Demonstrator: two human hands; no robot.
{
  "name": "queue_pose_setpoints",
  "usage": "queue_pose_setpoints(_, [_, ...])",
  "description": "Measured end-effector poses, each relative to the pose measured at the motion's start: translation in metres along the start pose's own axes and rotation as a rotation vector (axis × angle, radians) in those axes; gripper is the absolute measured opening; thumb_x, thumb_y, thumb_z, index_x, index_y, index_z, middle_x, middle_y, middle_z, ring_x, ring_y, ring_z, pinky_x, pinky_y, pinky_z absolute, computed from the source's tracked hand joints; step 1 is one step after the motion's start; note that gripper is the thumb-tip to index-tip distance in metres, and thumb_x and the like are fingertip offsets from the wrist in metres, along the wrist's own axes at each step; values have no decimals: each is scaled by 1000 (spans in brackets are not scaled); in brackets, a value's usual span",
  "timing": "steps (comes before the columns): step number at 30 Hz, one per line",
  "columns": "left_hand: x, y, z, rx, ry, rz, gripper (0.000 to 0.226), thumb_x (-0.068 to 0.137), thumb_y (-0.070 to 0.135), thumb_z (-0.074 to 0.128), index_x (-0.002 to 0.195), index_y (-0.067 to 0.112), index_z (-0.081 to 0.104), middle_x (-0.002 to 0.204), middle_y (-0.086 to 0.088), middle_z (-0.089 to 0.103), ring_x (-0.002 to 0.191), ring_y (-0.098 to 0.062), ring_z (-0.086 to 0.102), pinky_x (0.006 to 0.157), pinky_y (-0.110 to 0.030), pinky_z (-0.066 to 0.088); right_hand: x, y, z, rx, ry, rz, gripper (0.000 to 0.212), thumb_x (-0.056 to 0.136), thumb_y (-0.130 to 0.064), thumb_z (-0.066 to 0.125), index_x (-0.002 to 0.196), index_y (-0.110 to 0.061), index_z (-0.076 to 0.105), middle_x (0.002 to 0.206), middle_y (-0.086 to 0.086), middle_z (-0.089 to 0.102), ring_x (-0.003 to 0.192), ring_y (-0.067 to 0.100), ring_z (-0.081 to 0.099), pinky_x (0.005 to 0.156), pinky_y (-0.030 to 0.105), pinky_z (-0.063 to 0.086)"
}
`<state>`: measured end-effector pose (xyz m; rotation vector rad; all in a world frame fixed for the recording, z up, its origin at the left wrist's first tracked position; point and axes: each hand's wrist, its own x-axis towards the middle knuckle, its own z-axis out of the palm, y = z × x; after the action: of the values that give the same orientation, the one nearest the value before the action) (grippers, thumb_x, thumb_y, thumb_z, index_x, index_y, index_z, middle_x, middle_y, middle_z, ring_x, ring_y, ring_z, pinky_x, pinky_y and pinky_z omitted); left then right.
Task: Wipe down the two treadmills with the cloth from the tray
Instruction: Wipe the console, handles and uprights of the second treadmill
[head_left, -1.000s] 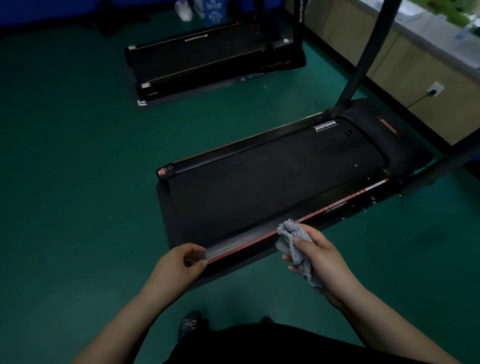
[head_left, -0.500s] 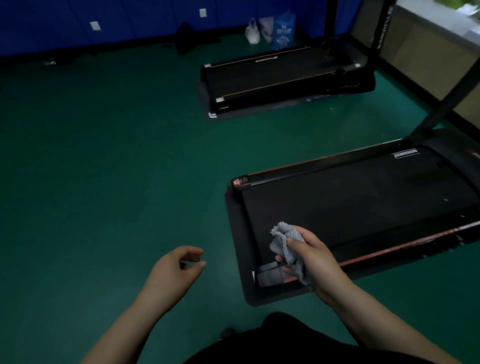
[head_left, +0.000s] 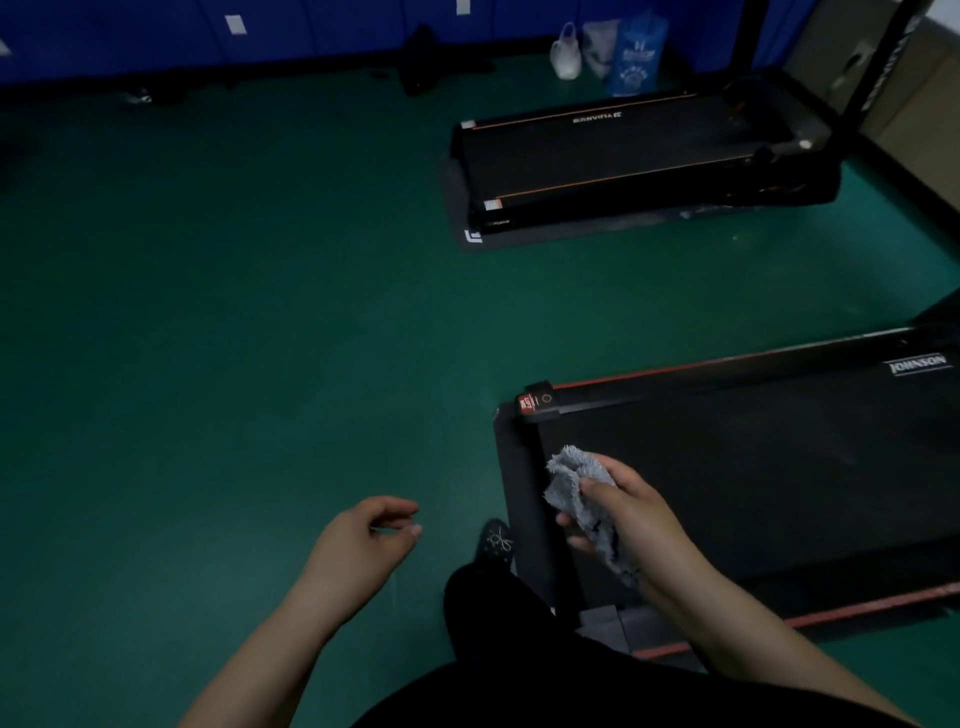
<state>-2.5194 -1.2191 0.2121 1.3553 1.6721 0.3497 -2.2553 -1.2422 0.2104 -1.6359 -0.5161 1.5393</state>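
Note:
A grey fluffy cloth (head_left: 571, 480) is bunched in my right hand (head_left: 631, 512), which grips it above the rear end of the near black treadmill (head_left: 769, 467) with red side trim. My left hand (head_left: 363, 540) hovers over the green floor left of that treadmill, fingers loosely curled and holding nothing. The second black treadmill (head_left: 613, 156), with orange trim, stands farther back toward the right. No tray is in view.
Green floor (head_left: 234, 338) spreads to the left and between the treadmills. Bags (head_left: 636, 52) stand against the blue wall at the back. My dark shoe (head_left: 493, 543) is beside the near treadmill's mat. A black upright (head_left: 878, 62) rises at the far treadmill's right end.
My view has swung left and up. My left hand has come off the near treadmill's side rail and now hangs over the floor. The right hand with the cloth has moved to the treadmill's rear end.

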Motion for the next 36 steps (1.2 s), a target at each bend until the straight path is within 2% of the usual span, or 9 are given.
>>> queue_pose_setpoints(3, [67, 29, -21, 36, -6, -2, 16, 83, 20, 70, 97, 27, 66, 93, 11, 68, 81, 0, 63, 66, -5, 41, 53, -46, 10, 10, 8, -23, 25, 96, -12, 53, 116, -25, 62, 103, 11, 72, 83, 29, 70, 64, 34, 56])
queue_pose_setpoints(8, [163, 90, -54, 90, 15, 34, 18, 82, 20, 70, 100, 24, 68, 93, 11, 69, 81, -1, 65, 77, -17, 47, 125, -129, 16, 9, 27, -82, 27, 96, -11, 51, 118, -24, 61, 101, 10, 73, 80, 27, 70, 63, 33, 57])
queue_pose_setpoints(13, [240, 140, -79, 105, 27, 84, 18, 83, 19, 69, 100, 24, 67, 95, 9, 69, 82, -1, 64, 72, -13, 43, 182, -190, 26, 43, 36, -115, 25, 97, -8, 49, 113, -23, 61, 89, 7, 75, 71, 21, 71, 64, 35, 53])
queue_pose_setpoints(17, [309, 171, -88, 146, -20, 125, 17, 82, 18, 70, 97, 25, 67, 93, 10, 69, 78, 3, 63, 66, -1, 39, 228, -220, 32, 86, 57, -107, 24, 97, -6, 49, 109, -21, 62, 91, 8, 73, 68, 24, 69, 58, 34, 55])
queue_pose_setpoints(19, [351, 188, -91, 158, -53, 155, 17, 81, 17, 71, 96, 25, 66, 92, 10, 69, 72, 3, 64, 63, 0, 39, 256, -234, 33, 109, 110, -97, 24, 96, -6, 50, 110, -21, 62, 89, 10, 73, 71, 28, 68, 57, 34, 56])
queue_pose_setpoints(23, [444, 232, -99, 214, -146, 245, 17, 82, 18, 71, 96, 27, 66, 92, 12, 67, 76, 7, 62, 64, -1, 40, 315, -261, 36, 178, 233, -97, 24, 95, -7, 52, 113, -20, 63, 94, 18, 72, 78, 33, 67, 58, 35, 55])
queue_pose_setpoints(28, [560, 303, -105, 310, -299, 351, 17, 82, 18, 70, 97, 27, 66, 94, 10, 68, 82, -4, 65, 70, -10, 43, 382, -306, 38, 271, 398, -111, 26, 95, -8, 51, 117, -17, 62, 85, 15, 69, 66, 22, 64, 55, 32, 50])
queue_pose_setpoints(32, [630, 363, -93, 396, -431, 427, 19, 83, 19, 71, 92, 33, 63, 93, 11, 66, 87, -9, 65, 72, -12, 44, 413, -335, 29, 360, 519, -108, 26, 96, -11, 50, 116, -23, 62, 94, 14, 71, 75, 24, 66, 60, 32, 51])
queue_pose_setpoints(36, [677, 420, -59, 450, -542, 493, 19, 83, 20, 71, 96, 31, 64, 94, 10, 67, 87, -5, 64, 71, -10, 41, 429, -355, 9, 454, 633, -100, 28, 96, -12, 50, 118, -25, 62, 102, 16, 71, 80, 26, 67, 62, 34, 52])
